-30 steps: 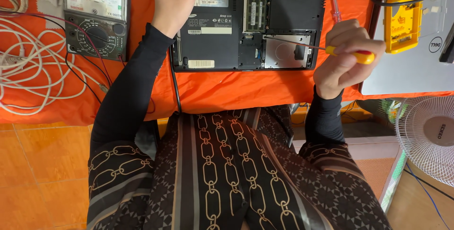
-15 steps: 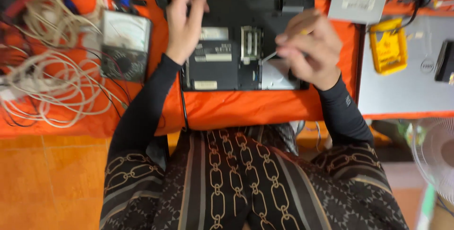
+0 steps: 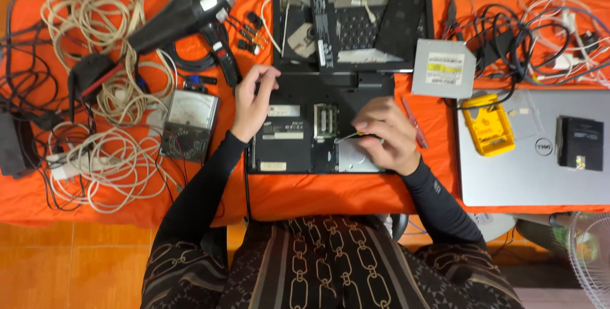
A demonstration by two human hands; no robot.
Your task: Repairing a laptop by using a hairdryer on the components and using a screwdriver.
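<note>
Laptop point(image 3: 298, 137), black and upside down with its underside opened, lies mid-table on the orange cloth point(image 3: 330, 194). Left hand point(image 3: 253, 102) rests on its upper left corner, fingers loosely curled, holding nothing. Right hand point(image 3: 383, 135) has its fingers closed around a screwdriver point(image 3: 348, 136) over the open bay. A meter point(image 3: 188, 124) sits just left.

An orange cloth point(image 3: 330, 194) bears a black laptop point(image 3: 298, 137), yellow meter point(image 3: 487, 124) and cream cables point(image 3: 95, 156).

We see a black laptop point(image 3: 298, 137) lying bottom-up, flat on the orange cloth at the near middle, its memory bay open. A thin screwdriver point(image 3: 348, 136) lies slanted over its right half, metal tip pointing left.
</note>
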